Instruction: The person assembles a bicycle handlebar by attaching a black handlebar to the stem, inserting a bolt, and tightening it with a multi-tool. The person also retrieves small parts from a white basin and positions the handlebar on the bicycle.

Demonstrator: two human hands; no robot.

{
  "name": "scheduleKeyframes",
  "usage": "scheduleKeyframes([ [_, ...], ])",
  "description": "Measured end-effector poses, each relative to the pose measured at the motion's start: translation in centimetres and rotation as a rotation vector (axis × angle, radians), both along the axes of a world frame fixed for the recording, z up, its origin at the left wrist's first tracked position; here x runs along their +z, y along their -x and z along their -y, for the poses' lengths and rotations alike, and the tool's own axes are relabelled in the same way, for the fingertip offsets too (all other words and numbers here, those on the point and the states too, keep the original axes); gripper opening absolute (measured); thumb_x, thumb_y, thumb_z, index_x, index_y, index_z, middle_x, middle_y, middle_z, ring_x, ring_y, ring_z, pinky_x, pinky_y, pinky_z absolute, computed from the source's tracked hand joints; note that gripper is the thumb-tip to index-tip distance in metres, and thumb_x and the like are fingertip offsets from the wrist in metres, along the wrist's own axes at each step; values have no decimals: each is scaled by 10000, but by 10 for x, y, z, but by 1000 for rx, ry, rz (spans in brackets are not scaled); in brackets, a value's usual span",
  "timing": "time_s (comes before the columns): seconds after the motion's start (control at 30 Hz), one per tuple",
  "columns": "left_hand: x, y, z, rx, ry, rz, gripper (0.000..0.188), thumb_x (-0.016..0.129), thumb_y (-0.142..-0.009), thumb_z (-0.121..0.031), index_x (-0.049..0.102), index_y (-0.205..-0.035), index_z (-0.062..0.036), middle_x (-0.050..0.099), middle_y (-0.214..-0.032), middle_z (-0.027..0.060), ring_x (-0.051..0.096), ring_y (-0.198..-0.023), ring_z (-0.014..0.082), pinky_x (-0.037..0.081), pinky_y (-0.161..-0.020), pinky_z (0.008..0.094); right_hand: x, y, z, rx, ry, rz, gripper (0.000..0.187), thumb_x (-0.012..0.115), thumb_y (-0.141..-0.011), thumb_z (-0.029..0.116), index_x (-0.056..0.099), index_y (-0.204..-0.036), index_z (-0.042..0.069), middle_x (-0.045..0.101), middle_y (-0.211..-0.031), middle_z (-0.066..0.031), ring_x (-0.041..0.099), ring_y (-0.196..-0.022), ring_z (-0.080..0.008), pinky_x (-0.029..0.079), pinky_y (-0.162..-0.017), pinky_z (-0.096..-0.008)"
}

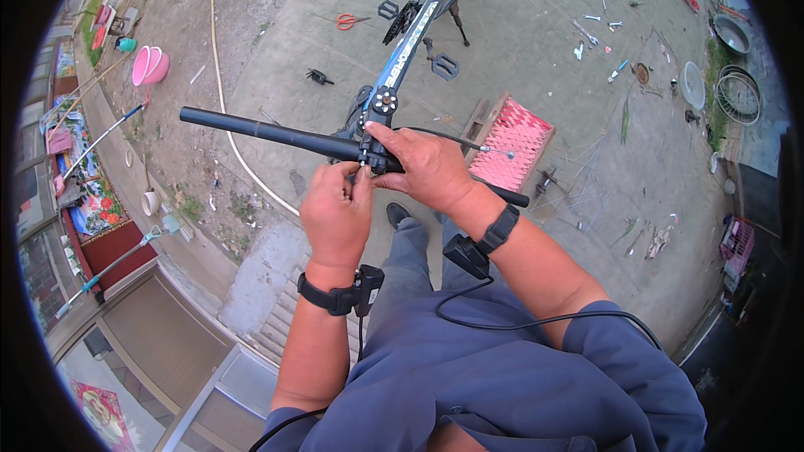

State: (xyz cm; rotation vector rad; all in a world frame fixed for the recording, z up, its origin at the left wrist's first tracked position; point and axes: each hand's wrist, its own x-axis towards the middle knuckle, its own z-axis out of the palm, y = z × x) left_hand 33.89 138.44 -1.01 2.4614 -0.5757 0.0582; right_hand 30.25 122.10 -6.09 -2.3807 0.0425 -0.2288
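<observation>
A bicycle with a blue, black and white frame (410, 46) stands in front of me, its black handlebar (268, 131) running crosswise. Bare bar shows on the left side, without a grip. At the clamp of the black stem (383, 136), my left hand (337, 213) is closed, thumb and index finger pinched at the front face; whatever small thing they hold is hidden. My right hand (431, 167) grips the stem from the right, index finger along its top and thumb beneath. A black cable (448, 137) with a bare end passes above the right hand.
A low stool with a pink woven seat (519, 138) stands right of the bicycle. Orange-handled scissors (346, 22), a small black part (318, 77), wrenches (586, 32) and a screwdriver (618, 71) lie on the concrete. Pink buckets (151, 65) and a hose (219, 75) are leftward.
</observation>
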Motion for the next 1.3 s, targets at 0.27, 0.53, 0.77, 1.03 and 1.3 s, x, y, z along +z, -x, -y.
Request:
scheduleKeyframes([
  [0.27,-4,4,-19,332,424,-550,182,695,-965,-180,649,-960,-5,559,-708,-14,507,-610,91,418,-543,264,1,1,1,32,17,-30,899,868,-666,457,498,-1435,173,618,-841,-43,666,-765,-248,531,-627,-375],
  [0.53,-16,9,-48,577,739,-1046,200,581,-1008,-136,582,-1139,15,609,-855,43,601,-712,102,454,-583,221,7,3,3,51,48,-72,934,872,-668,461,473,-1459,165,635,-878,-68,667,-776,-277,546,-662,-386],
  [0.77,-12,19,-65,559,801,-1172,355,467,-923,30,504,-1275,59,591,-1085,124,668,-925,211,549,-764,295,30,15,7,-4,18,-42,845,868,-720,386,500,-1438,134,651,-1004,-102,666,-863,-304,544,-728,-392],
  [1.03,12,36,-73,289,820,-1176,436,422,-889,87,490,-1318,51,571,-1203,144,659,-1059,227,546,-903,327,51,91,-15,-89,-862,-366,509,608,-990,392,558,-1334,20,665,-1136,-123,665,-1034,-261,536,-888,-396],
  [1.3,11,74,-68,-290,308,-533,365,503,-854,98,612,-1189,-1,656,-1162,141,666,-1073,275,546,-906,366,6,95,-108,-370,-2136,-636,665,332,-1057,575,535,-1337,7,595,-1349,-198,577,-1257,-309,452,-1088,-466],
])
